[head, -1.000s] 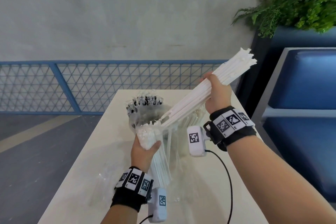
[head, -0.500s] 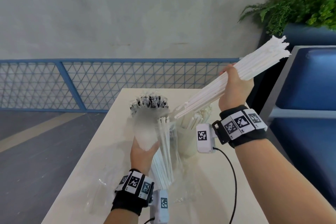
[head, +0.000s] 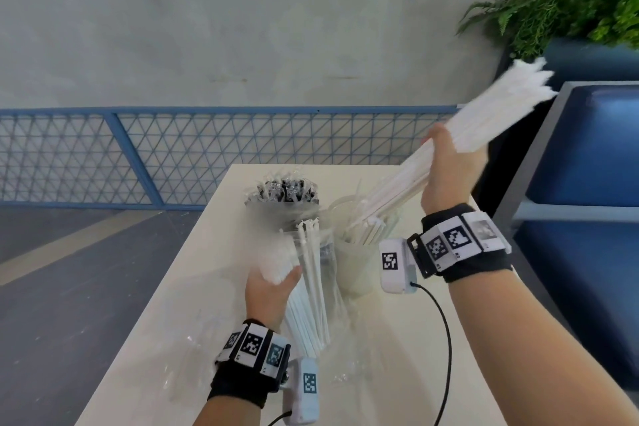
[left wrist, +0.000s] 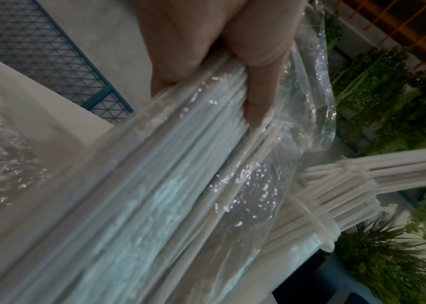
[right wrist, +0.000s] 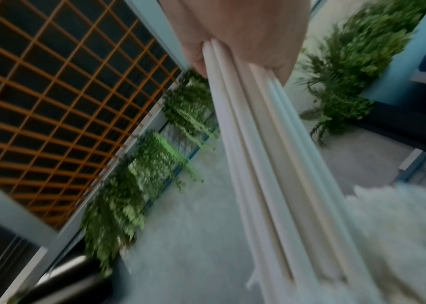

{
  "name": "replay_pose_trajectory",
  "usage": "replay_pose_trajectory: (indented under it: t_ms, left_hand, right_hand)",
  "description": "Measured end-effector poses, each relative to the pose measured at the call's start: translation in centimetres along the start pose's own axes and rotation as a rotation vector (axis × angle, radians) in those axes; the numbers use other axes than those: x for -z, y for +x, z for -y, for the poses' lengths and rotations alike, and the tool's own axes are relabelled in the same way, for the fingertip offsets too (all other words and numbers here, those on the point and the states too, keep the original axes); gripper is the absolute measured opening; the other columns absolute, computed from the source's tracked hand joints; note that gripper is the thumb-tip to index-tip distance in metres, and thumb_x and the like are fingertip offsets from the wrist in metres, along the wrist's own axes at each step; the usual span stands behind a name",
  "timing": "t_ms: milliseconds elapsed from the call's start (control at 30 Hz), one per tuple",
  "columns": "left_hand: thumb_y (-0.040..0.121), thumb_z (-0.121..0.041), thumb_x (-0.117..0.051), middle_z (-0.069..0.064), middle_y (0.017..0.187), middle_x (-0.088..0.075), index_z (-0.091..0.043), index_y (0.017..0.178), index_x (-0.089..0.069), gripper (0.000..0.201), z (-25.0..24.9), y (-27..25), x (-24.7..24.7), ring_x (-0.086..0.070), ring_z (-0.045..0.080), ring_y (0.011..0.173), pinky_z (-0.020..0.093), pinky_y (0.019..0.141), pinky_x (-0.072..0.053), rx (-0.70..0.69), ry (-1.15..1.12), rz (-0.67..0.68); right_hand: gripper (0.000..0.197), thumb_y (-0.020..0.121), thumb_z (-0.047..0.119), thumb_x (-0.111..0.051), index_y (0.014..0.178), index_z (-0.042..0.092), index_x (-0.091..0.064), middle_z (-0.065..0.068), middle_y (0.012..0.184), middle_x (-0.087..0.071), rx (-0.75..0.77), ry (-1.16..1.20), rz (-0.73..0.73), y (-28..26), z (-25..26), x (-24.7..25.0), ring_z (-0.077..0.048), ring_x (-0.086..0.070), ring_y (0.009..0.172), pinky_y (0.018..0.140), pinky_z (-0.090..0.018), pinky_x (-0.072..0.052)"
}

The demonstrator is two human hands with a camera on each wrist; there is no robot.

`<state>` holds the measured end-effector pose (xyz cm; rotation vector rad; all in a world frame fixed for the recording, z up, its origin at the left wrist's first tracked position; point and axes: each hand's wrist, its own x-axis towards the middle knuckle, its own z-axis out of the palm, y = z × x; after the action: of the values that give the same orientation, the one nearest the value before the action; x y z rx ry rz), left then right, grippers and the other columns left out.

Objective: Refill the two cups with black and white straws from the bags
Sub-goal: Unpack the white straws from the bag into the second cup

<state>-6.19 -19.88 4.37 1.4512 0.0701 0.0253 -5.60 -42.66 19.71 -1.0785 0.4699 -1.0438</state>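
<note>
White straws point(head: 460, 145), no legible labels

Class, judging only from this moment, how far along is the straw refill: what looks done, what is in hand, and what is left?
Done: the far cup already looks filled with black straws. In hand: the right hand holds a bundle of white straws, its lower end over the near cup, which has some white straws; the left hand holds the clear bag of remaining ones. Left: lowering that bundle in.
</note>
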Motion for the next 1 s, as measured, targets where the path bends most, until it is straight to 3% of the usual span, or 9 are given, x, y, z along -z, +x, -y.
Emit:
replay_pose_trajectory:
  t_ms: [133,400,533,633,700,800,867,933,1000]
  left_hand:
    - [0.073,0.002,-0.073,-0.013,0.096,-0.061,-0.023,0.107,-0.053,0.047,0.0,-0.3,-0.9,-0.058,0.005,0.091,0.027,0.084,-0.044,-0.001,-0.014,0.047]
    - [0.072,-0.003,-0.077,-0.005,0.106,-0.065,-0.022,0.115,-0.055,0.052,0.7,0.1,-0.8,-0.059,0.016,0.104,0.037,0.095,-0.046,0.008,0.005,0.050]
    - [0.072,-0.002,-0.076,-0.006,0.101,-0.064,-0.020,0.115,-0.054,0.051,0.7,0.0,-1.0,-0.060,0.013,0.098,0.031,0.087,-0.046,-0.010,0.022,0.056]
    - [0.072,0.000,-0.076,-0.005,0.100,-0.066,-0.019,0.114,-0.055,0.050,0.8,0.0,-1.1,-0.062,0.007,0.092,0.019,0.075,-0.050,-0.015,0.018,0.064]
    - [0.072,0.001,-0.075,-0.006,0.099,-0.067,-0.019,0.113,-0.056,0.050,0.8,-0.1,-1.1,-0.063,0.006,0.091,0.013,0.070,-0.051,-0.014,0.004,0.069]
    - [0.072,0.001,-0.076,-0.005,0.100,-0.067,-0.019,0.114,-0.056,0.050,0.8,0.0,-1.0,-0.063,0.007,0.093,0.018,0.074,-0.050,-0.011,0.006,0.081]
    - [0.071,0.000,-0.076,-0.003,0.102,-0.067,-0.017,0.115,-0.056,0.051,0.9,0.0,-0.9,-0.063,0.010,0.096,0.023,0.078,-0.049,-0.008,0.009,0.085]
    - [0.071,0.000,-0.076,0.000,0.106,-0.068,-0.014,0.118,-0.056,0.053,1.0,0.1,-0.9,-0.063,0.013,0.100,0.028,0.084,-0.049,-0.004,0.003,0.085]
    - [0.071,0.000,-0.077,0.001,0.107,-0.068,-0.014,0.119,-0.056,0.054,1.1,0.2,-0.9,-0.064,0.015,0.102,0.031,0.086,-0.050,0.005,-0.006,0.084]
  right_hand:
    - [0.041,0.076,0.014,-0.072,0.111,0.000,-0.056,0.002,0.088,-0.059,-0.035,-0.164,0.188,-1.4,-2.1,-1.0,-0.014,-0.058,0.082,0.074,-0.029,-0.052]
    - [0.036,0.079,0.018,-0.072,0.108,0.004,-0.057,-0.001,0.092,-0.062,0.033,-0.135,0.280,-1.5,-1.7,-2.5,-0.018,-0.061,0.087,0.075,-0.030,-0.054]
    - [0.032,0.081,0.018,-0.070,0.109,0.009,-0.057,-0.002,0.096,-0.061,-0.056,-0.384,0.434,-2.4,-5.1,-1.7,-0.019,-0.059,0.089,0.076,-0.030,-0.050]
    - [0.033,0.075,0.014,-0.074,0.105,0.004,-0.062,-0.004,0.094,-0.067,-0.111,-0.390,0.414,-2.6,-7.1,-0.9,-0.018,-0.063,0.086,0.076,-0.031,-0.050]
    - [0.039,0.074,0.012,-0.075,0.109,0.005,-0.058,0.002,0.091,-0.065,-0.054,-0.333,0.353,-2.6,-7.0,-0.9,-0.014,-0.062,0.084,0.073,-0.023,-0.049]
    - [0.050,0.077,0.009,-0.071,0.118,0.022,-0.044,0.007,0.092,-0.061,0.181,-0.335,0.378,-2.6,-6.2,-1.1,-0.012,-0.060,0.085,0.070,-0.009,-0.047]
    - [0.045,0.084,0.006,-0.062,0.117,0.031,-0.043,0.003,0.095,-0.063,0.315,-0.387,0.504,-3.0,-6.4,-1.0,-0.009,-0.061,0.086,0.074,-0.010,-0.048]
    - [0.024,0.092,0.010,-0.051,0.111,0.023,-0.056,0.001,0.098,-0.064,0.383,-0.565,0.625,-3.3,-7.4,-0.6,-0.009,-0.058,0.085,0.076,-0.019,-0.049]
    - [0.020,0.096,0.011,-0.044,0.103,0.014,-0.062,0.002,0.095,-0.063,0.379,-0.717,0.711,-3.3,-8.5,-0.1,-0.003,-0.054,0.074,0.068,-0.022,-0.043]
